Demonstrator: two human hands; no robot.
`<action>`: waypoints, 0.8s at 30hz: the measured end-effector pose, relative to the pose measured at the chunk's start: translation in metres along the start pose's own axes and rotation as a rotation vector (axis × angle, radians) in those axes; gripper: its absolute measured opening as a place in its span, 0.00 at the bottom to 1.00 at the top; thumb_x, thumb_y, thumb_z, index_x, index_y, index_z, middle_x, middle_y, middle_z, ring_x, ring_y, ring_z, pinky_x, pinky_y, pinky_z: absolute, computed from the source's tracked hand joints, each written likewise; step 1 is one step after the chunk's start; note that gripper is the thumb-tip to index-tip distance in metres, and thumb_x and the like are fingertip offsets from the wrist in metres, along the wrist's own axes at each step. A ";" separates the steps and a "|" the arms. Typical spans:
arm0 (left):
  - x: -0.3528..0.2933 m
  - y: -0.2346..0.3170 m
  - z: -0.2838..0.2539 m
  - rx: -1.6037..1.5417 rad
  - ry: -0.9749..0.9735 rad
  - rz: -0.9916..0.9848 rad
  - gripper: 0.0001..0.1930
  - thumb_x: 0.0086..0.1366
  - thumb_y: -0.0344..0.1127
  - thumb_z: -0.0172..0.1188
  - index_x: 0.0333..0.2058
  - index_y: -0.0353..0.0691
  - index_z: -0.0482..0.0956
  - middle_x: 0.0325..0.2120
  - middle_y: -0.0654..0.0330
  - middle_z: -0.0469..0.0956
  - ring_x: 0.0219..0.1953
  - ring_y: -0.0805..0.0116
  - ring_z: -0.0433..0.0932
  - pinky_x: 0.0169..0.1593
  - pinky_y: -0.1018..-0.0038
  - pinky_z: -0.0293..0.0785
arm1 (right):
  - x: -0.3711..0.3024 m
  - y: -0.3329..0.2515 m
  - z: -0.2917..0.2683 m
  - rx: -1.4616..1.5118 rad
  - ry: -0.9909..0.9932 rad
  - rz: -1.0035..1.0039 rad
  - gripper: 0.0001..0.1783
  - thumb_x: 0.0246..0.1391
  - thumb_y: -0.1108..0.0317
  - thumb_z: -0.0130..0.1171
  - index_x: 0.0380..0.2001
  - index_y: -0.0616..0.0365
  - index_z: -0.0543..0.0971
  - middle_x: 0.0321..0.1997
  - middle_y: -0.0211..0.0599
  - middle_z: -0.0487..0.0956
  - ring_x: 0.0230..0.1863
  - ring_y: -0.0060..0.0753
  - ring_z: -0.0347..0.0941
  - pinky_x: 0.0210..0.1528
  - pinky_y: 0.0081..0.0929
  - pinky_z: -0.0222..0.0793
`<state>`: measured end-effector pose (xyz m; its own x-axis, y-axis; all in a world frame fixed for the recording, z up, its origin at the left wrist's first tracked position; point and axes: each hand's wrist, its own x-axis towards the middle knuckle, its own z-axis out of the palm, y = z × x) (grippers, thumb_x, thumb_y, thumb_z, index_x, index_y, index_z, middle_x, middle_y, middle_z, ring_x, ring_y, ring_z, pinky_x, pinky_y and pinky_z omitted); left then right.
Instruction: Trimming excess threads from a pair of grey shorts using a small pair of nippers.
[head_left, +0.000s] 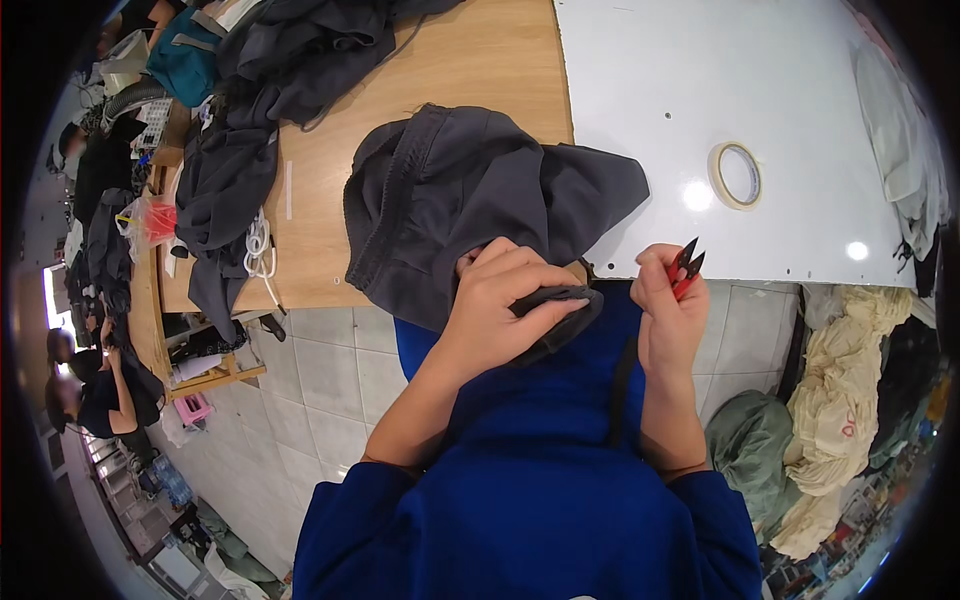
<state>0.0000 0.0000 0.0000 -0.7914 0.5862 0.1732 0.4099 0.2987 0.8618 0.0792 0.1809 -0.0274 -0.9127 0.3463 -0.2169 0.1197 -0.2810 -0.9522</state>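
A dark grey garment [490, 180] with a gathered, elastic-looking waistband lies bunched over the near edge of the table in front of me. My left hand [508, 300] is closed on a folded edge of it, thumb on top and fingers curled into the cloth. To the right, my right hand [672, 310] is raised near the edge of the white tabletop, apart from the garment. It grips small red-handled thread snips [686, 268], their dark pointed blades facing up and slightly apart.
A roll of masking tape [735, 175] lies on the white tabletop [640, 90]. More dark grey garments [290, 70] are piled at the far left of the wooden tabletop [490, 60], near a white cord [260, 245]. Cream cloth [840, 400] is heaped at lower right. Other people [110, 390] are at far left.
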 end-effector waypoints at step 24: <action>0.001 0.004 0.017 0.052 0.282 -0.015 0.06 0.43 0.26 0.65 0.24 0.41 0.80 0.21 0.66 0.76 0.26 0.69 0.69 0.31 0.76 0.60 | -0.011 -0.009 0.018 -0.578 0.019 -0.651 0.22 0.33 0.79 0.68 0.39 0.61 0.80 0.26 0.35 0.74 0.24 0.25 0.70 0.27 0.17 0.65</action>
<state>0.0087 0.0143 -0.0046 -0.8896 0.3510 0.2922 0.4137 0.3482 0.8412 0.0817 0.1639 -0.0121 -0.8625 0.2960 0.4104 -0.2400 0.4747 -0.8468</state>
